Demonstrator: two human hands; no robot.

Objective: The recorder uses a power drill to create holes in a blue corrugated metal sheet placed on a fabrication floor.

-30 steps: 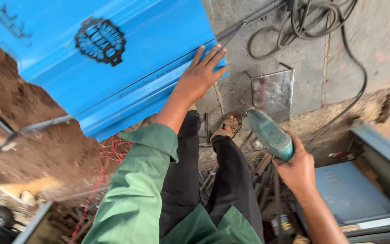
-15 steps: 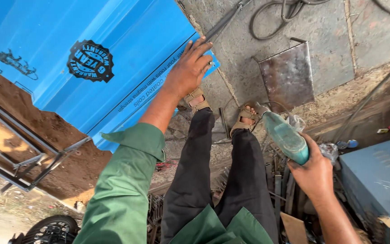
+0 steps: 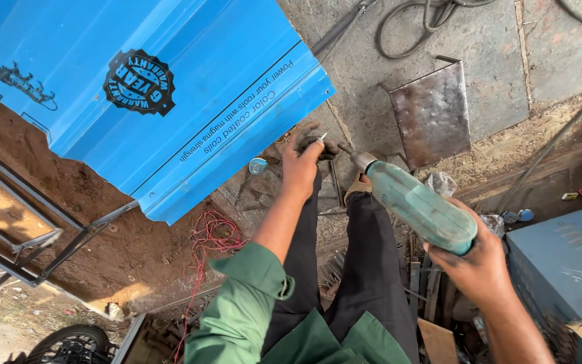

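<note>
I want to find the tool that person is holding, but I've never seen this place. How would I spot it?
Find the big blue corrugated sheet at the top left, then follow its lower right corner across the person's dark trousers. There the right hand grips the drill, a chunky pale green tool with a metal tip. Nothing else nearby is that minty colour; the metal plate above it is flat and rusty.

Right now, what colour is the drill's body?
Pale green drill, held in the right hand; head view.
</note>
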